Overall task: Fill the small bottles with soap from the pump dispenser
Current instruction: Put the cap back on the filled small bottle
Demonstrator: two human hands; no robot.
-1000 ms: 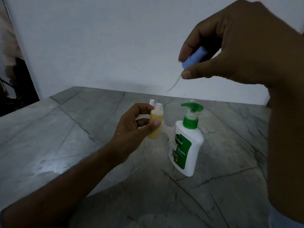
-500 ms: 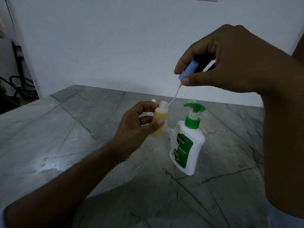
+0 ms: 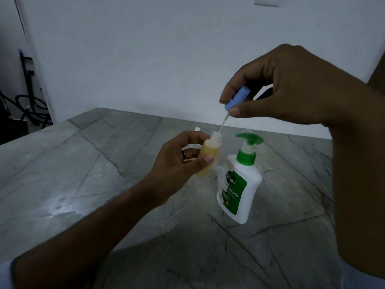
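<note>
My left hand point(image 3: 179, 161) grips a small clear bottle point(image 3: 209, 156) filled with yellow soap, tilted, its neck uncapped. Above it my right hand point(image 3: 277, 88) pinches a blue spray cap point(image 3: 237, 100) between thumb and fingers. The cap's thin white tube point(image 3: 222, 124) points down and its tip reaches the bottle's mouth. A white pump dispenser point(image 3: 239, 184) with a green pump head and green label stands on the table just right of the bottle. Another small white-topped bottle point(image 3: 197, 129) peeks out behind my left hand, mostly hidden.
The grey marble table point(image 3: 83, 163) spreads out on all sides, with a shiny patch at the left. A white wall runs behind it. Dark cables and a stand point(image 3: 29, 101) sit at the far left beyond the table edge.
My right hand has come down and toward the bottle with the blue cap. The tube's tip went from hanging in the air to the bottle's mouth. My left hand barely moved.
</note>
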